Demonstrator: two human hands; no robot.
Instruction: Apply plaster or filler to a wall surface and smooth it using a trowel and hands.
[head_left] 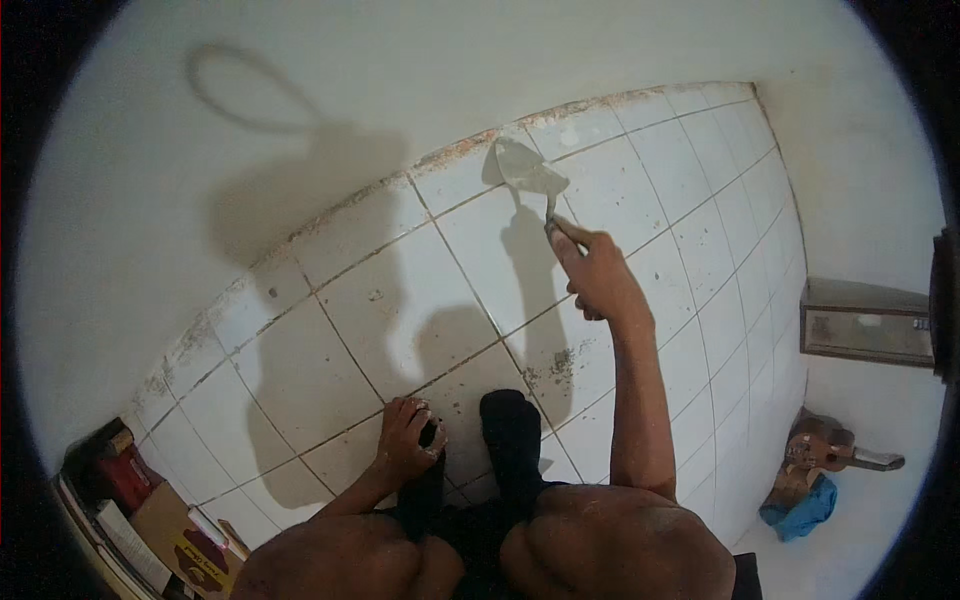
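At the tiled floor's far edge, your right hand (600,275) grips a grey pointed metal trowel (525,168), while your left hand (405,440) rests curled, holding nothing, on the white floor tiles (390,290).

Open tiled floor (400,300) ahead; wall (300,100) blocks beyond, box (170,540) left.

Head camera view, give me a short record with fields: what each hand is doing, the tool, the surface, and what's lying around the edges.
right hand: right hand stretched forward, gripping the handle of a trowel
trowel: blade lies against the tiles close to the wall edge
left hand: left hand pressed flat on the tiled floor, beside a black-socked foot
surface: pale square tiles, speckled with dirt, crusty line where they meet the white wall
left edge: cardboard box with red item
right edge: blue cloth, brown tool beside it
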